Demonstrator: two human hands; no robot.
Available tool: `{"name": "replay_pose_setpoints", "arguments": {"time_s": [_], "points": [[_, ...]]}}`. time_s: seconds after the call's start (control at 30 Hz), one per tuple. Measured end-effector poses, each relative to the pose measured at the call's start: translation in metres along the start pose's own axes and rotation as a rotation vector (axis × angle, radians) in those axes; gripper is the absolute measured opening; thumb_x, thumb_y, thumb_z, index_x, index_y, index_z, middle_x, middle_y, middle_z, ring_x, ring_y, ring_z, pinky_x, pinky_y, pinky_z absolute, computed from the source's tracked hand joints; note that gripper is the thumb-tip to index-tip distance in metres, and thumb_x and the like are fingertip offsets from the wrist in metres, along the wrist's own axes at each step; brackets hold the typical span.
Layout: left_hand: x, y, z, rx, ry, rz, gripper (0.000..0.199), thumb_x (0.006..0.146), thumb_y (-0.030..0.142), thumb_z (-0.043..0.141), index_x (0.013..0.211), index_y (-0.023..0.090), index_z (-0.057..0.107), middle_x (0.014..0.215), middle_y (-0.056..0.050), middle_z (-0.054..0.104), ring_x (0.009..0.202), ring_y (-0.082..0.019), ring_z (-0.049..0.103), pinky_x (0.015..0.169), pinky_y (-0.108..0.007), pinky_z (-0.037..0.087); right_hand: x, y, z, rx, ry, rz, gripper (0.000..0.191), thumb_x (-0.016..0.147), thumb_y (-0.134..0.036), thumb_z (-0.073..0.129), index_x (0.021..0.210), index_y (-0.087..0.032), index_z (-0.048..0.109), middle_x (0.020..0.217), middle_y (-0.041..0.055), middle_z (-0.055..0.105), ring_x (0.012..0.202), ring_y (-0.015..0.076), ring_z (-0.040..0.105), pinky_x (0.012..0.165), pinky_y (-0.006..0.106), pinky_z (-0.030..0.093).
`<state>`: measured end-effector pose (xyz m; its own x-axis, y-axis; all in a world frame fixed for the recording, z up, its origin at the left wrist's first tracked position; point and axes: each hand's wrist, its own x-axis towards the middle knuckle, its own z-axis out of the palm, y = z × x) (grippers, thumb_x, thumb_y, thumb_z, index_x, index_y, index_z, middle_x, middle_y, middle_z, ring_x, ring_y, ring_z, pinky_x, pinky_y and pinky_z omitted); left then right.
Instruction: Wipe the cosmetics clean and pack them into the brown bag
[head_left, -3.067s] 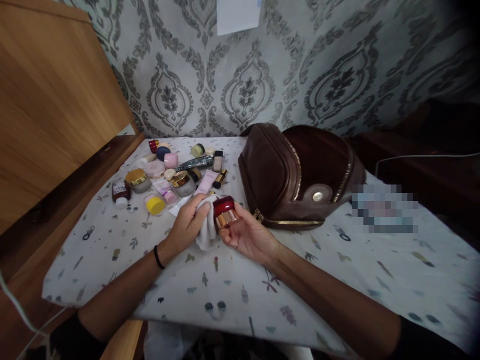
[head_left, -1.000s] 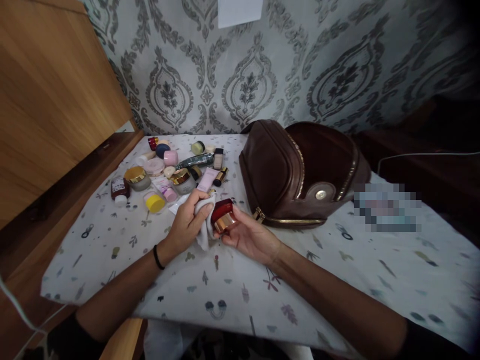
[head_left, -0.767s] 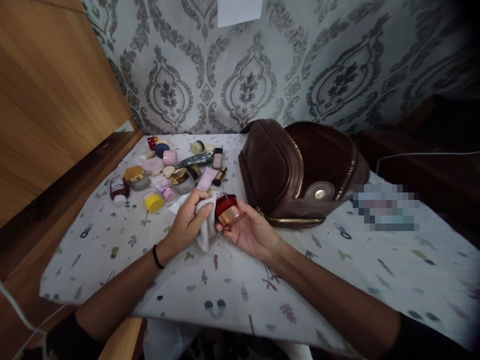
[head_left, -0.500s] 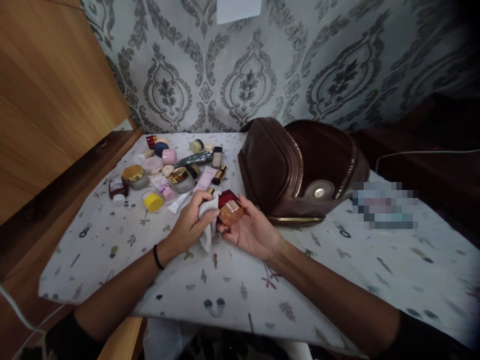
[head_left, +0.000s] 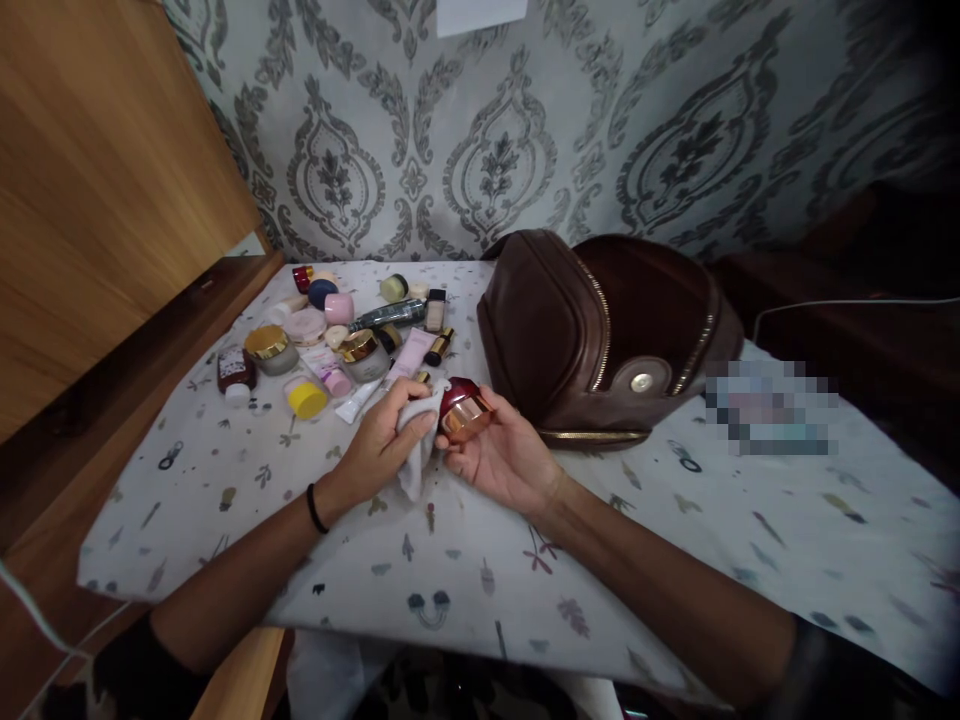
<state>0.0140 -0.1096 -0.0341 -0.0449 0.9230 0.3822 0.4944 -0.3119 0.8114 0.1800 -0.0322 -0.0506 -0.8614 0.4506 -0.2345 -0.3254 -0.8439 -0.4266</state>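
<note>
In my right hand (head_left: 517, 465) is a small red cosmetic jar (head_left: 459, 392) with a shiny copper-gold lid, held tilted between thumb and fingers. My left hand (head_left: 382, 440) grips a bunched white cloth (head_left: 415, 462), whose edge presses against the jar's left side. Both hands meet above the front-middle of the table. Just beyond my left fingers lie a pale pink tube (head_left: 412, 355), a white tube (head_left: 352, 402) and a gold-lidded glass jar (head_left: 364, 358). My right fingertips are close to the brown leather bag (head_left: 540, 330).
More cosmetics cover the table's back left: a yellow-lidded pot (head_left: 306, 400), a dark red bottle with white cap (head_left: 236, 372), another gold-lidded jar (head_left: 270, 350), a foundation bottle (head_left: 435, 311). The unzipped bag stands right of centre. A blurred-out item (head_left: 772, 405) lies farther right. A wooden cabinet (head_left: 112, 180) borders the left.
The red jar has turned slightly in my right hand, showing more of its red body. The cloth stays against it, and both hands keep nearly the same place.
</note>
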Motion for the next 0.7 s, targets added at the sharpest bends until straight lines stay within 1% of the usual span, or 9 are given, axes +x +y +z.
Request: {"name": "replay_pose_setpoints", "arguments": {"time_s": [0.1,0.2,0.3,0.37,0.5,0.6,0.7], "points": [[-0.0013,-0.0019,0.0016,0.012,-0.019,0.001,0.014,0.097,0.034,0.05,0.104,0.022,0.049,0.094,-0.001,0.058,0.086,-0.017,0.054,0.08,-0.029,0.044,-0.0017,-0.0018,0.0007,0.012,-0.007,0.027,0.036,0.101,-0.046,0.042,0.096,-0.017,0.063,0.079,0.0037,0.072,0.062,0.0162,0.065,0.055,0.025,0.05],[-0.0008,-0.002,0.0015,-0.006,0.041,-0.015,0.013,0.097,0.034,0.05,0.102,0.022,0.049,0.092,0.0,0.055,0.085,-0.017,0.053,0.079,-0.028,0.043,-0.0034,-0.0012,0.0031,-0.002,-0.011,0.051,0.038,0.101,-0.047,0.04,0.096,-0.017,0.063,0.079,0.0035,0.072,0.059,0.0157,0.063,0.051,0.025,0.049],[0.0009,-0.0007,0.0004,-0.025,0.086,-0.026,0.013,0.097,0.034,0.047,0.099,0.021,0.049,0.091,0.001,0.052,0.085,-0.016,0.052,0.079,-0.028,0.042,-0.0035,-0.0001,0.005,-0.003,0.028,0.058,0.039,0.103,-0.045,0.038,0.099,-0.015,0.064,0.082,0.0057,0.073,0.061,0.0155,0.065,0.054,0.025,0.051],[0.0018,-0.0003,0.0002,-0.028,0.09,-0.031,0.013,0.097,0.034,0.047,0.098,0.021,0.049,0.091,0.001,0.052,0.086,-0.016,0.051,0.079,-0.028,0.042,-0.0025,0.0002,0.0054,0.015,0.057,0.05,0.041,0.104,-0.044,0.037,0.1,-0.014,0.064,0.082,0.007,0.074,0.062,0.0156,0.066,0.056,0.025,0.052],[0.0022,-0.0013,0.0007,-0.022,0.092,-0.018,0.013,0.096,0.033,0.048,0.1,0.02,0.048,0.092,0.0,0.052,0.087,-0.016,0.051,0.08,-0.027,0.04,-0.0003,-0.0005,0.0037,0.042,0.038,0.034,0.045,0.105,-0.043,0.031,0.095,-0.014,0.064,0.078,0.0072,0.072,0.063,0.0172,0.067,0.052,0.023,0.049],[0.0015,-0.0007,0.001,-0.006,0.06,-0.025,0.015,0.094,0.033,0.052,0.1,0.021,0.048,0.093,0.0,0.052,0.086,-0.016,0.051,0.079,-0.028,0.04,0.0003,-0.0009,0.0012,0.043,0.0,0.025,0.04,0.104,-0.039,0.035,0.089,-0.015,0.063,0.074,0.0053,0.07,0.064,0.0163,0.065,0.054,0.023,0.05],[0.0007,0.0009,0.0019,0.006,0.009,-0.063,0.015,0.096,0.034,0.051,0.1,0.021,0.048,0.088,0.001,0.052,0.082,-0.016,0.05,0.076,-0.028,0.04,0.0003,-0.0005,-0.0004,0.034,-0.031,0.01,0.032,0.101,-0.04,0.047,0.092,-0.015,0.064,0.075,0.0032,0.069,0.059,0.0122,0.06,0.054,0.022,0.049]]}}
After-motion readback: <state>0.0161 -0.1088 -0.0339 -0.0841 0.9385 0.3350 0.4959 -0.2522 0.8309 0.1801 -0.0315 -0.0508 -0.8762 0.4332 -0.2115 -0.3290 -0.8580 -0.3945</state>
